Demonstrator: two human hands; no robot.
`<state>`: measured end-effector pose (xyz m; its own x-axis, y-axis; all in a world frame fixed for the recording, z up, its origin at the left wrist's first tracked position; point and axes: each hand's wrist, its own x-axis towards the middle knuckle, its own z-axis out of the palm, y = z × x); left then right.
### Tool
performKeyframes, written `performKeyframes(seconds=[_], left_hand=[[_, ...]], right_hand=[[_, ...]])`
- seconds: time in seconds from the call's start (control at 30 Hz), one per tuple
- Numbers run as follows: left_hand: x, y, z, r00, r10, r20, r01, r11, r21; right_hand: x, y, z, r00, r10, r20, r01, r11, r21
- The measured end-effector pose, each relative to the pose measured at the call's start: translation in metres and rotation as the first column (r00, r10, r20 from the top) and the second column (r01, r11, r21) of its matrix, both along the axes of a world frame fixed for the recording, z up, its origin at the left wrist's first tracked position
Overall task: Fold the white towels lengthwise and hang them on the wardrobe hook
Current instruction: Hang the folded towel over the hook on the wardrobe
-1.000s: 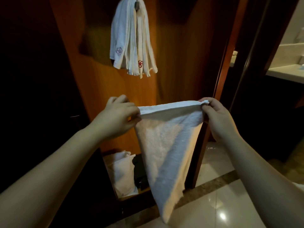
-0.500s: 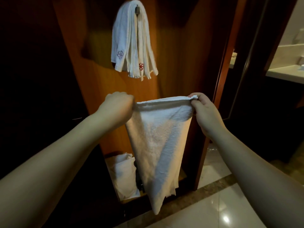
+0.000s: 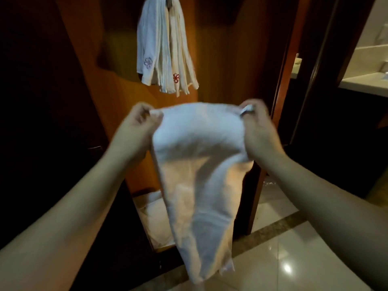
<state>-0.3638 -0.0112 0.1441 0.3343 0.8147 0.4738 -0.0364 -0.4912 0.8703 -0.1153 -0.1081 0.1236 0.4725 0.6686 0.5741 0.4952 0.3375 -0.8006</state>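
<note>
I hold a white towel (image 3: 197,175) up in front of me by its top edge. My left hand (image 3: 136,131) pinches the top left corner and my right hand (image 3: 259,131) pinches the top right corner. The towel billows toward me and hangs down to a narrow end, blurred by motion. Above it, several folded white towels (image 3: 163,49) with small embroidered flowers hang from the wardrobe hook (image 3: 169,1) on the wooden wardrobe panel (image 3: 226,59).
More white cloth (image 3: 153,215) lies on the wardrobe's bottom shelf behind the held towel. A dark door (image 3: 42,122) stands at the left. Glossy tiled floor (image 3: 283,248) lies at the lower right, and a pale counter (image 3: 365,84) sits far right.
The towel has swung up and toward me and bulges out, and its top edge sits a little lower. Both hands keep their pinch on the corners.
</note>
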Motion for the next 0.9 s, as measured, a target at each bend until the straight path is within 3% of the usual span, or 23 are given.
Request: performKeyframes(seconds=[0.03, 0.1, 0.3, 0.5, 0.57, 0.6, 0.63, 0.7, 0.73, 0.8, 0.9], left_hand=[[0.0, 0.0, -0.015, 0.995, 0.058, -0.085, -0.057, 0.998, 0.018], [-0.001, 0.002, -0.032, 0.991, 0.092, -0.094, -0.093, 0.996, -0.002], [-0.003, 0.002, -0.024, 0.978, 0.198, -0.067, -0.181, 0.963, 0.2], [0.003, -0.001, -0.019, 0.99, 0.142, 0.021, -0.143, 0.979, 0.143], [0.004, -0.002, -0.015, 0.993, 0.09, 0.08, -0.097, 0.992, 0.086], [0.006, -0.001, -0.014, 0.992, 0.061, 0.111, -0.066, 0.997, 0.042], [0.008, 0.0, -0.013, 0.99, 0.031, 0.139, -0.03, 1.0, -0.007], [0.011, 0.0, -0.012, 0.986, -0.008, 0.167, 0.023, 0.996, -0.087], [0.013, 0.001, -0.012, 0.988, -0.015, 0.156, 0.032, 0.994, -0.106], [0.012, 0.001, -0.016, 0.995, -0.015, 0.097, 0.026, 0.993, -0.114], [0.003, 0.002, -0.016, 0.992, -0.046, 0.121, 0.061, 0.991, -0.12]], right_hand=[[0.0, -0.001, -0.013, 0.999, 0.018, 0.03, -0.016, 0.997, -0.078], [0.006, -0.003, -0.028, 1.0, 0.011, 0.014, -0.01, 0.992, -0.125], [0.01, 0.0, -0.024, 0.992, -0.019, -0.125, 0.016, 1.0, -0.024], [0.015, 0.0, -0.017, 0.992, -0.032, -0.121, 0.028, 0.999, -0.033], [0.02, 0.004, -0.015, 0.982, 0.03, -0.188, -0.036, 0.999, -0.028], [0.025, 0.007, -0.017, 0.939, 0.145, -0.313, -0.16, 0.987, -0.021], [0.03, 0.009, -0.022, 0.816, 0.299, -0.495, -0.344, 0.939, 0.0], [0.033, 0.007, -0.037, 0.443, 0.442, -0.78, -0.68, 0.733, 0.029], [0.033, 0.005, -0.046, 0.373, 0.448, -0.813, -0.765, 0.644, 0.005], [0.035, 0.005, -0.059, 0.369, 0.475, -0.799, -0.811, 0.585, -0.027], [0.038, 0.009, -0.058, 0.339, 0.502, -0.796, -0.781, 0.622, 0.06]])
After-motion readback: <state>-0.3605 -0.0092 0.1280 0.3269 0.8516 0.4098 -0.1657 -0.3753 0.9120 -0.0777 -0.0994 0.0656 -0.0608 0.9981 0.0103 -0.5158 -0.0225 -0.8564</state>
